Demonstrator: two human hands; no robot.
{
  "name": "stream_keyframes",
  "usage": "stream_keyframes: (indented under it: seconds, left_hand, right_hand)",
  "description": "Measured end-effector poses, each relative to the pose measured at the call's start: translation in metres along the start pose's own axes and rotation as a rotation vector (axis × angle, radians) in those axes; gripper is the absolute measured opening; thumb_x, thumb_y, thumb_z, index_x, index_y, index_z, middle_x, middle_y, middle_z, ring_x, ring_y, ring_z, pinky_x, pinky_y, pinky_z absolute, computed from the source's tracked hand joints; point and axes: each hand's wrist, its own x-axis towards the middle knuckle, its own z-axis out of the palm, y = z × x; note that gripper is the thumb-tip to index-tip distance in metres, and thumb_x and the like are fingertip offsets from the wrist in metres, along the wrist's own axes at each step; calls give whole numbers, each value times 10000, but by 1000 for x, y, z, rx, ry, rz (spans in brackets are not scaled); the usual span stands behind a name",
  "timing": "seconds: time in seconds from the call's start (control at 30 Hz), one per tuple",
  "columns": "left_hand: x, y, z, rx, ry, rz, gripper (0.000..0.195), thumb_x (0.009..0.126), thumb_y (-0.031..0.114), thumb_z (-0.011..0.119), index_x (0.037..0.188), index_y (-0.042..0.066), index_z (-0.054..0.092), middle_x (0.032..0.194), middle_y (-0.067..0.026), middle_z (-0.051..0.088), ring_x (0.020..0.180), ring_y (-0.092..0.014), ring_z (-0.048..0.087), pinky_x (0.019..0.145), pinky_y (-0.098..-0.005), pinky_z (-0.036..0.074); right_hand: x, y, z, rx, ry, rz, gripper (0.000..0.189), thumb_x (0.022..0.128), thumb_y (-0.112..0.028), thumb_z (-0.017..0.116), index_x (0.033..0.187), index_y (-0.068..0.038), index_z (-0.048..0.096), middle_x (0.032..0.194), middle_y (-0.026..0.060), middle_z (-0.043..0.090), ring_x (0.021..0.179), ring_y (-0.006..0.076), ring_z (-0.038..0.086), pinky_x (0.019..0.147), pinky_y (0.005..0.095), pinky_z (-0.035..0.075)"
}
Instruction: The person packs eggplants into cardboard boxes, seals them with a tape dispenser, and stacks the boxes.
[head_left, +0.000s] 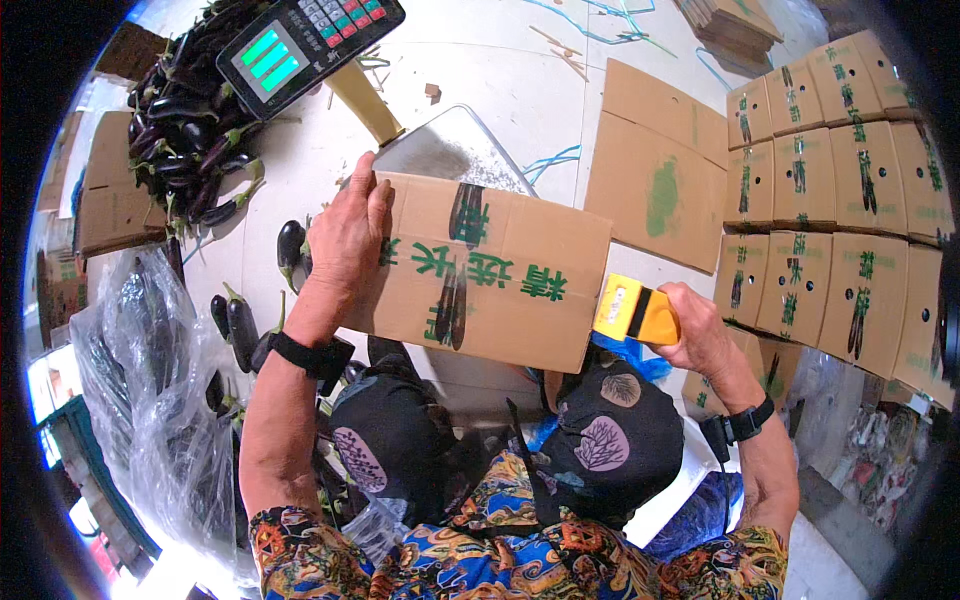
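Note:
A closed cardboard carton (499, 259) with printed eggplants and green characters lies tilted before me, above my knees. My left hand (345, 225) grips its left end, thumb along the upper edge. In my right hand (697, 326) is a yellow block-shaped hand tool (634, 311) with a black band and writing on it; its exact kind cannot be told. That tool is beside the carton's right end; whether they touch is unclear. Behind the carton, a metal scale platform (457, 146) is partly hidden. Its display and keypad unit (300, 56) stands at upper left, with lit green digits.
Purple eggplants (187, 142) are heaped at upper left, and several loose eggplants (240, 330) lie by my left arm. Clear plastic sheeting (157, 397) covers the left side. Stacked printed cartons (795, 300) line the right. A flat cardboard piece (656, 180) and blue strapping (551, 159) lie on the floor.

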Motion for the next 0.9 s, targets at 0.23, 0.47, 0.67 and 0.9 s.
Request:
stream_keyframes:
  seconds: [0.23,0.47,0.67,0.9]
  left_hand:
    - [1,-3,-1,-67,4,8,474,994,363,420,1407,131,402,977,-226,663,836,-405,642,719,-477,499]
    - [7,-19,-5,-199,11,-14,437,993,317,429,1394,142,444,1059,-230,655,890,-374,657,779,-434,500]
    - [15,-28,-12,-112,51,78,452,1000,311,414,1416,136,410,681,-158,596,596,-279,587,591,-393,458]
    - [10,-20,-15,-147,4,-21,505,1004,394,400,1417,105,424,908,-173,640,687,-213,567,670,-336,475]
  right_hand:
    - [-13,15,28,78,-5,88,627,636,-119,786,1146,-24,433,924,193,581,849,385,620,730,419,533]
    - [2,19,96,309,158,112,571,640,-16,738,1111,-31,416,956,180,561,890,394,611,761,421,533]
    - [10,29,130,395,234,68,549,653,-35,731,1100,-20,412,946,193,533,900,409,600,757,430,533]
    - [-68,70,163,199,109,315,570,644,-58,735,1117,-12,420,993,208,529,936,413,582,807,440,518]
